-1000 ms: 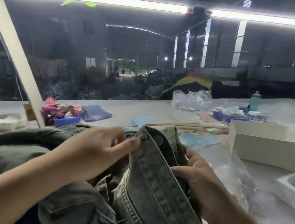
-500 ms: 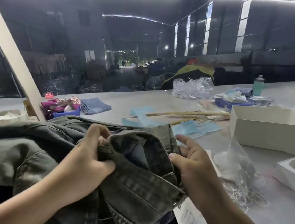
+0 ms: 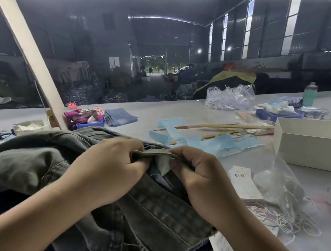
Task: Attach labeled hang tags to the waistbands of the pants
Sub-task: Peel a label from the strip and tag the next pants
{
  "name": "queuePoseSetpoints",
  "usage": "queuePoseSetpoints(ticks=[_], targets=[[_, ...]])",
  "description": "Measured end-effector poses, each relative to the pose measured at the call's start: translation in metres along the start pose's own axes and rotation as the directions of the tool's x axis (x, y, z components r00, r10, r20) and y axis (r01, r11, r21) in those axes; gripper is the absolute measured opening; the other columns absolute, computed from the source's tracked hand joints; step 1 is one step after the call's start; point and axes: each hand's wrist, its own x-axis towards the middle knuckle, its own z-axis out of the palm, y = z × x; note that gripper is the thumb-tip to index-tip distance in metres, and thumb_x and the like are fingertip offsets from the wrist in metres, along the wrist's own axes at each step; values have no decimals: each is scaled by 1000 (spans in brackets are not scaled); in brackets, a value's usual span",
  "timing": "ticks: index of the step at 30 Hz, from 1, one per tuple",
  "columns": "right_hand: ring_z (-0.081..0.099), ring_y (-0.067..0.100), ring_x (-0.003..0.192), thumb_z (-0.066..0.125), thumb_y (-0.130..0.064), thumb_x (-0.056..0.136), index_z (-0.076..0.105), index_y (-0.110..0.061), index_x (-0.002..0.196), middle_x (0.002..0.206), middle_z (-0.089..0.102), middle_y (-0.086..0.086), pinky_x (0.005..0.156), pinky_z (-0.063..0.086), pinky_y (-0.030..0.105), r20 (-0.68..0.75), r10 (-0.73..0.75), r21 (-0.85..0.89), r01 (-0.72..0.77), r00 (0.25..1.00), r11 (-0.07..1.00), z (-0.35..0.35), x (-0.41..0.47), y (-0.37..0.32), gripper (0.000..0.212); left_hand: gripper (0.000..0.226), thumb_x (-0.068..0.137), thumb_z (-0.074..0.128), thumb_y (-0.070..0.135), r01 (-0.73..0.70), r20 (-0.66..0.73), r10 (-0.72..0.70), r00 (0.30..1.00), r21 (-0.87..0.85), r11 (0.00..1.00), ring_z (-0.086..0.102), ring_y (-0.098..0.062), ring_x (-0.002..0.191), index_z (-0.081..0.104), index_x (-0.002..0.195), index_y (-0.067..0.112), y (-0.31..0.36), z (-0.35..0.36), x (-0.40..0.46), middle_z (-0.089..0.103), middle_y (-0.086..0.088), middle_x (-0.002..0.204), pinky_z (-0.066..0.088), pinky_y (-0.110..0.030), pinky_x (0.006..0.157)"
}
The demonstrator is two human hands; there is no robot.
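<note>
Pants (image 3: 37, 163): grey-green denim heaped on the table (image 3: 183, 110) in front of the person; half a second ago the waist stood up as a loose fold, now it is pulled out into a flat strip.
Waistband (image 3: 155, 152): stretched level between the two hands, a pale inner label showing just under it.
Left hand (image 3: 111, 166): fingers curled tight on the waistband's left end, as they were a moment ago.
Right hand (image 3: 194, 170): earlier loose beside the fold, now clamped on the right end.
Tags (image 3: 244, 182): white stack lying near the right hand, untouched.
Strings (image 3: 278, 220): loose white tangle right of the tags.
Meaning: the band looks readied for tagging; no tag attached yet.
</note>
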Motion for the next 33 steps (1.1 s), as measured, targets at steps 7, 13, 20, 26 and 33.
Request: queuePoseSetpoints(ticks=[7, 13, 20, 26, 33], targets=[[67, 3, 72, 54, -15, 97, 77, -26, 80, 74, 73, -8, 63, 50, 13, 160, 165, 392, -216, 973, 894, -8, 3, -4, 31, 19, 81, 73, 44, 149, 309, 87, 947, -662, 734, 72, -13, 82, 77, 95, 32, -10, 1, 11, 77, 3, 90, 54, -30, 74], [50, 13, 55, 64, -36, 84, 52, -24, 67, 53, 48, -8, 45, 36, 19, -281, -231, -416, 99, 932, 904, 3, -24, -6, 23, 26, 79, 66, 33, 399, 388, -103, 916, -850, 343, 74, -28, 87, 79, 94, 17, -17, 21, 4, 76, -14, 97, 60, -30, 71], [45, 11, 41, 25, -85, 73, 59, -6, 68, 52, 57, 7, 50, 36, 36, -7, 171, -264, -167, 985, 950, 8, -23, -31, 86, 18, 85, 61, 30, 60, 50, -35, 998, -889, 455, 71, -18, 77, 77, 86, 22, -10, 44, -12, 75, -5, 81, 56, -28, 69], [42, 3, 42, 53, -60, 70, 68, -16, 63, 43, 47, -8, 48, 33, 17, 72, 392, -71, -388, 917, 919, 5, -21, -29, 48, 17, 85, 62, 31, -32, -43, -10, 999, -868, 495, 65, -16, 72, 72, 83, 17, -12, 53, -19, 72, -8, 76, 53, -31, 68], [38, 3, 40, 77, -36, 76, 65, -16, 66, 43, 46, -10, 41, 27, 15, -173, 164, -95, -182, 971, 979, 20, -33, -17, 26, 15, 86, 61, 29, -111, -125, 9, 992, -844, 524, 52, -4, 63, 68, 78, 18, -14, 60, -18, 59, 7, 64, 43, -18, 57]])
